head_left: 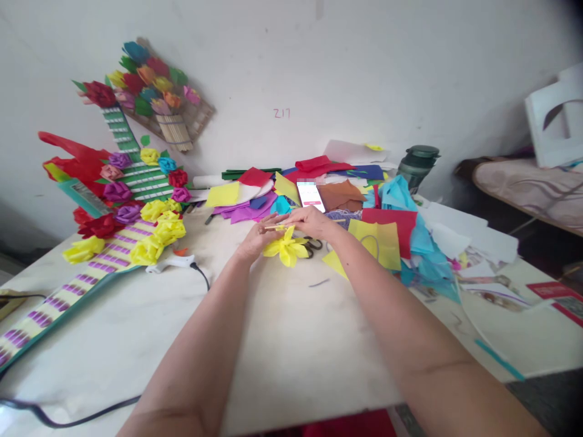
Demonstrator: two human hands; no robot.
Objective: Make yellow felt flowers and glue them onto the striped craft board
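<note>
Both my hands meet over the middle of the table (282,340). My left hand (255,237) and my right hand (310,221) pinch the two ends of a thin wooden stick (279,227). A yellow paper flower (286,247) hangs from the stick just below my fingers. Black-handled scissors (313,246) lie right behind the flower.
A white glue gun (175,263) with a black cord lies to the left. Paper-flower decorations (136,224) fill the left side and wall. Loose coloured paper sheets (387,237), a phone (311,195) and a dark green bottle (416,165) crowd the back and right.
</note>
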